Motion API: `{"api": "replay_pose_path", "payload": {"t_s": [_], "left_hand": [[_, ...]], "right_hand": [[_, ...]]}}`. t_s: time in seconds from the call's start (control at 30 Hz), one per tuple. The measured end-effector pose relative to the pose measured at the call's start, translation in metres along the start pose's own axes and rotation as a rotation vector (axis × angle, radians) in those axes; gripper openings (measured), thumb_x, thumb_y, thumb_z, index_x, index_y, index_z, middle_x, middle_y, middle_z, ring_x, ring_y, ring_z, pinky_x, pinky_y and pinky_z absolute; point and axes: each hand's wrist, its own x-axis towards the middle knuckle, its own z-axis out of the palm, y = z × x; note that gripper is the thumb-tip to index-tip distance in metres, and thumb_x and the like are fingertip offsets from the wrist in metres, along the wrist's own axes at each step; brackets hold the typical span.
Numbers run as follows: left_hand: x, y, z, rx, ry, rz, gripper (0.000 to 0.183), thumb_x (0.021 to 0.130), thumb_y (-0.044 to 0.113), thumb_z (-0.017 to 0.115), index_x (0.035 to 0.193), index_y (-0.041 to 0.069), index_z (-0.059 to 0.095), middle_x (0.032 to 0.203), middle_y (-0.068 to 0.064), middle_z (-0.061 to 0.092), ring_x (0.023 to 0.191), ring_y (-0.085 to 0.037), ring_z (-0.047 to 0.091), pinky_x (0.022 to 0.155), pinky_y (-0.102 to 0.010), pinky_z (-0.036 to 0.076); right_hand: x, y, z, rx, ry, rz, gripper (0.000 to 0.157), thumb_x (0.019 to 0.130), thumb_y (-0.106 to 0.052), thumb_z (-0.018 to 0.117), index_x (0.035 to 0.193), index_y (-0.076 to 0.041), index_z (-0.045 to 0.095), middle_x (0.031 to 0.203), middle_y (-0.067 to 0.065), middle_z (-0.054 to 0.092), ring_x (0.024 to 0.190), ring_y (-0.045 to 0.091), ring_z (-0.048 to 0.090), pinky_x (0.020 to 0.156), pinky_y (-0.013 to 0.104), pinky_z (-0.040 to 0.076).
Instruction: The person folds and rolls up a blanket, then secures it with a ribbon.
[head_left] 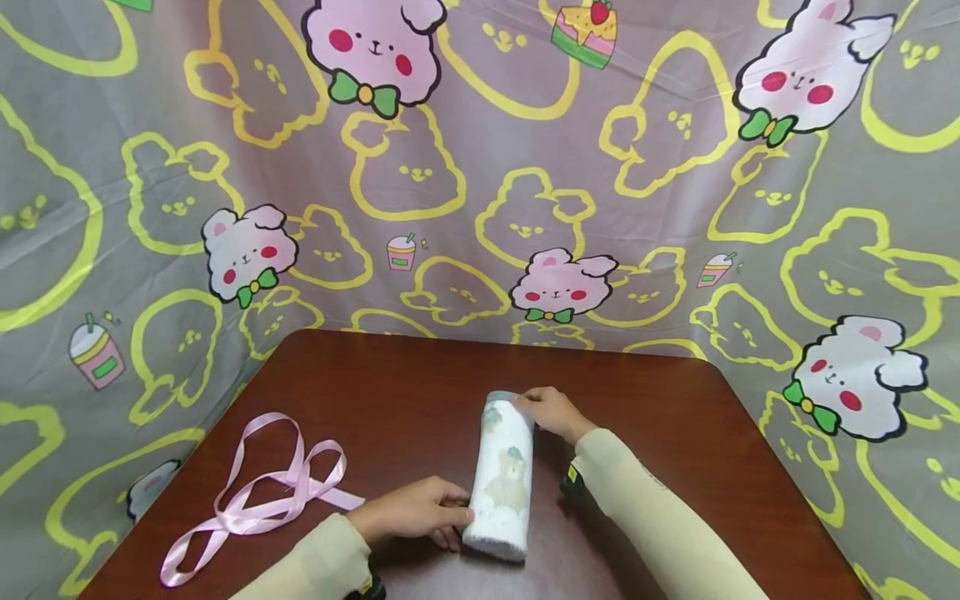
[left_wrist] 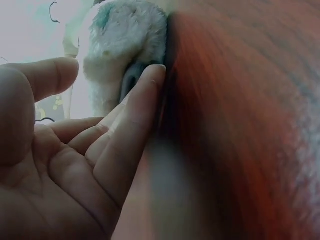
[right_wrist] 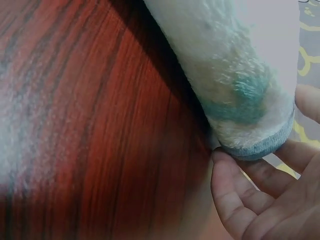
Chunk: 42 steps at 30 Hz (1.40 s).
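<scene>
A rolled towel (head_left: 504, 479), white and fluffy with a bear print, lies lengthwise near the table's front. A grey-green hem edges its far end (right_wrist: 260, 145). My left hand (head_left: 420, 510) is at the left of the near end; its fingers (left_wrist: 145, 95) reach low against the roll, and the thumb stands apart from them. At the far end, my right hand (head_left: 557, 412) holds the towel from the right, thumb on one side and curved fingers (right_wrist: 230, 190) low at the hemmed edge.
A loosely looped pink ribbon (head_left: 255, 508) lies on the left of the dark red-brown wooden table (head_left: 390, 383). Patterned cloth (head_left: 465, 233) with bunny and bear drawings hangs behind the table and along both sides.
</scene>
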Motion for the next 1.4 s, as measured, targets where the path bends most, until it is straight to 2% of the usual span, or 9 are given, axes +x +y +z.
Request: {"api": "replay_pose_path", "payload": {"t_s": [0.1, 0.27, 0.5, 0.63, 0.9, 1.0, 1.1, 1.27, 1.4], "left_hand": [[-0.002, 0.003, -0.007, 0.05, 0.006, 0.003, 0.04, 0.098, 0.017, 0.059, 0.127, -0.011, 0.054, 0.087, -0.012, 0.07, 0.072, -0.033, 0.069, 0.062, -0.04, 0.057], [-0.01, 0.005, -0.027, 0.202, 0.015, 0.05, 0.03, 0.098, 0.015, 0.058, 0.118, -0.007, 0.062, 0.089, -0.011, 0.07, 0.073, -0.028, 0.069, 0.062, -0.037, 0.056], [-0.033, 0.006, -0.068, 0.453, 0.062, 0.11, 0.017, 0.095, 0.014, 0.063, 0.104, 0.0, 0.067, 0.083, -0.004, 0.069, 0.069, -0.021, 0.067, 0.059, -0.03, 0.052], [-0.054, 0.006, -0.097, 0.54, 0.104, 0.117, 0.013, 0.093, 0.012, 0.065, 0.099, 0.001, 0.067, 0.081, -0.003, 0.067, 0.069, -0.019, 0.066, 0.061, -0.027, 0.051], [-0.104, 0.009, -0.146, 0.615, 0.152, 0.005, 0.008, 0.089, 0.007, 0.067, 0.096, 0.003, 0.065, 0.082, -0.002, 0.063, 0.071, -0.017, 0.059, 0.061, -0.03, 0.049], [-0.119, 0.003, -0.16, 0.655, 0.186, 0.016, 0.008, 0.085, 0.0, 0.068, 0.091, 0.001, 0.063, 0.079, -0.002, 0.063, 0.069, -0.013, 0.058, 0.06, -0.029, 0.049], [-0.136, -0.004, -0.17, 0.724, 0.269, -0.005, 0.011, 0.082, -0.002, 0.069, 0.087, 0.002, 0.061, 0.075, 0.0, 0.06, 0.066, -0.01, 0.055, 0.058, -0.028, 0.046], [-0.165, -0.015, -0.184, 0.873, 0.435, -0.147, 0.015, 0.081, 0.007, 0.072, 0.077, 0.011, 0.058, 0.067, 0.004, 0.053, 0.061, -0.013, 0.048, 0.055, -0.032, 0.04], [-0.179, -0.026, -0.191, 0.921, 0.502, -0.212, 0.019, 0.081, 0.011, 0.072, 0.074, 0.011, 0.055, 0.065, 0.003, 0.05, 0.06, -0.015, 0.046, 0.054, -0.034, 0.038]], "right_hand": [[0.0, 0.0, -0.002, -0.008, 0.009, -0.002, 0.046, 0.093, -0.046, 0.063, 0.116, -0.006, 0.069, 0.107, 0.005, 0.067, 0.084, 0.019, 0.063, 0.071, 0.038, 0.053], [0.0, -0.001, -0.006, -0.067, 0.044, -0.015, 0.051, 0.091, -0.05, 0.064, 0.117, -0.007, 0.068, 0.111, 0.005, 0.066, 0.095, 0.021, 0.062, 0.082, 0.043, 0.051], [-0.001, -0.012, -0.01, -0.187, 0.09, -0.069, 0.046, 0.091, -0.046, 0.065, 0.118, -0.008, 0.067, 0.116, 0.006, 0.065, 0.106, 0.024, 0.059, 0.089, 0.047, 0.048], [-0.004, -0.027, -0.008, -0.226, 0.125, -0.122, 0.039, 0.091, -0.04, 0.067, 0.116, -0.011, 0.068, 0.12, 0.005, 0.062, 0.113, 0.024, 0.055, 0.093, 0.047, 0.046], [-0.004, -0.074, 0.003, -0.201, 0.118, -0.247, 0.035, 0.091, -0.036, 0.069, 0.116, -0.011, 0.069, 0.117, 0.0, 0.064, 0.114, 0.021, 0.055, 0.095, 0.044, 0.044], [-0.005, -0.091, 0.012, -0.181, 0.076, -0.267, 0.033, 0.091, -0.034, 0.069, 0.116, -0.011, 0.069, 0.115, -0.002, 0.065, 0.111, 0.018, 0.057, 0.092, 0.041, 0.046], [-0.003, -0.105, 0.025, -0.208, 0.023, -0.302, 0.031, 0.091, -0.034, 0.069, 0.114, -0.014, 0.07, 0.111, -0.004, 0.066, 0.107, 0.015, 0.058, 0.09, 0.036, 0.047], [-0.005, -0.127, 0.051, -0.303, -0.096, -0.353, 0.031, 0.091, -0.036, 0.068, 0.114, -0.015, 0.07, 0.11, -0.006, 0.067, 0.105, 0.013, 0.059, 0.09, 0.033, 0.046], [-0.006, -0.139, 0.071, -0.364, -0.185, -0.37, 0.031, 0.091, -0.035, 0.069, 0.115, -0.016, 0.07, 0.109, -0.009, 0.067, 0.102, 0.011, 0.059, 0.088, 0.032, 0.047]]}}
